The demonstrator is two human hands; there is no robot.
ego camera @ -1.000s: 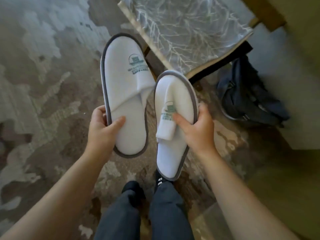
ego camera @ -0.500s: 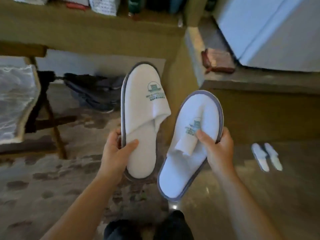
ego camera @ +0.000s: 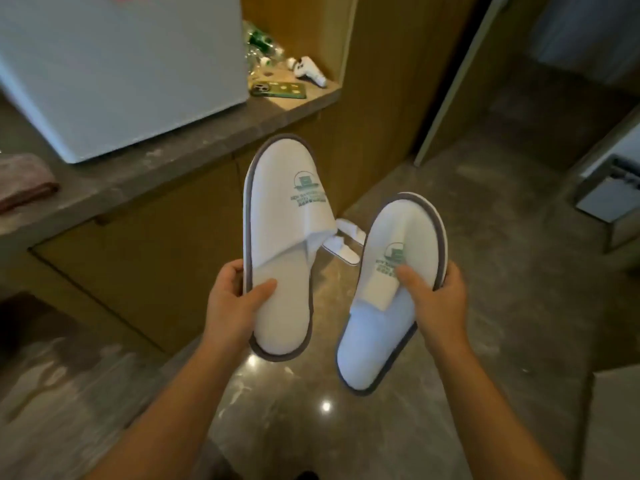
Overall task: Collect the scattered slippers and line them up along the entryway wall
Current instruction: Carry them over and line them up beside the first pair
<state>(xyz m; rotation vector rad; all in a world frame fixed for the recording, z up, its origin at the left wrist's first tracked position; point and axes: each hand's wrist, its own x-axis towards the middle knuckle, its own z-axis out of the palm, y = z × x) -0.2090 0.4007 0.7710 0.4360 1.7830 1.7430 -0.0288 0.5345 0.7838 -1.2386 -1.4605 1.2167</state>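
View has swung from carpet to entryway floor (ego camera: 485, 271); left hand (ego camera: 232, 306) and right hand (ego camera: 440, 303) each grip one slipper, placed pair (ego camera: 346, 242) ahead.

Floor slippers (ego camera: 344, 242) nearer, behind held pair.

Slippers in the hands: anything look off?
Yes. The right slipper, in the right hand, has its top strap bunched into a narrow fold. The left slipper, in the left hand, has one strap corner hanging loose.
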